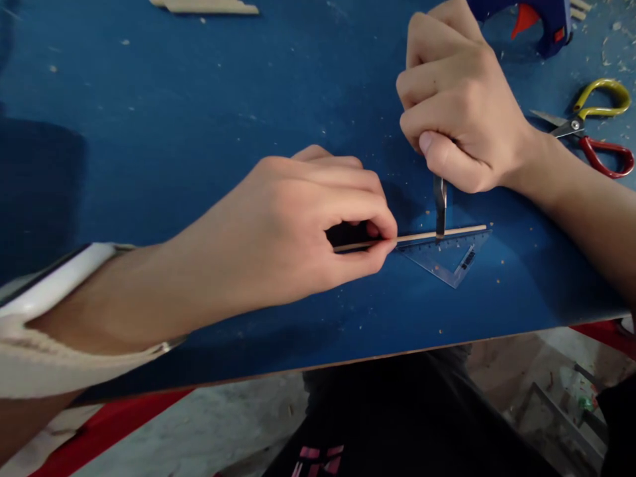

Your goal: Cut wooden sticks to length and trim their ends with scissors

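My left hand pinches a thin wooden stick between thumb and forefinger, holding it flat on the blue board. The stick lies along the top edge of a clear plastic set square. My right hand is closed in a fist round a craft knife, whose metal blade points straight down and touches the stick near its right part. The knife's handle is hidden inside the fist. A white band sits on my left wrist.
Scissors with one yellow and one red handle lie at the right edge. A blue glue gun with a red trigger rests at the top right. Pale wooden strips lie at the top. The board's front edge runs above my lap.
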Demonstrator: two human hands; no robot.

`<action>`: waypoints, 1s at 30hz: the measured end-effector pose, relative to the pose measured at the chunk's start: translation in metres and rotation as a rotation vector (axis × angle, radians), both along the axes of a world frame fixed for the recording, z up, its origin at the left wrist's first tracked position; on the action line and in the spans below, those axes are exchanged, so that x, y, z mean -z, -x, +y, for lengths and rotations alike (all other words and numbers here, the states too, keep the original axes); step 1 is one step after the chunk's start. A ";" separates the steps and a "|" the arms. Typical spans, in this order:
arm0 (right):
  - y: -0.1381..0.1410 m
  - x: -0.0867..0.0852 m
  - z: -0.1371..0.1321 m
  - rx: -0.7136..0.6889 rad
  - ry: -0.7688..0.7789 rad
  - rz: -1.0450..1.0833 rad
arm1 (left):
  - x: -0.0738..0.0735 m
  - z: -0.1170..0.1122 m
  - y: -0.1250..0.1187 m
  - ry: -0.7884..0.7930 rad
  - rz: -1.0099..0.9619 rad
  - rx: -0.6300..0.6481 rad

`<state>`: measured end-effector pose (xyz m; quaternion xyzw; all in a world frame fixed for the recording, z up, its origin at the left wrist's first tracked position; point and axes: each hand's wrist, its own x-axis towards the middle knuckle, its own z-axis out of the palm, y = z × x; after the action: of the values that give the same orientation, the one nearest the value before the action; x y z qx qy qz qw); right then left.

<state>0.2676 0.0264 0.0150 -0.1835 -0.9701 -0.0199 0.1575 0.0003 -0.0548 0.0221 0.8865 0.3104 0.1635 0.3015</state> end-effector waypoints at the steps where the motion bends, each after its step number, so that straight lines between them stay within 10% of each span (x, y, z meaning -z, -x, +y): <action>1: -0.001 0.000 0.000 -0.021 -0.003 0.042 | -0.001 -0.001 -0.001 0.013 0.007 -0.032; 12: 0.025 0.006 -0.011 -0.161 0.079 0.018 | -0.001 -0.004 -0.004 0.004 -0.003 -0.064; 22: 0.000 0.016 0.006 -0.093 -0.324 0.411 | 0.003 -0.002 -0.003 -0.053 0.028 -0.029; 30: -0.003 0.011 0.003 -0.193 -0.275 0.345 | 0.004 0.000 -0.003 -0.108 -0.060 0.043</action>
<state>0.2704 0.0296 0.0036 -0.0672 -0.9301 -0.1050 0.3454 0.0038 -0.0545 0.0184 0.9026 0.2730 0.2001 0.2658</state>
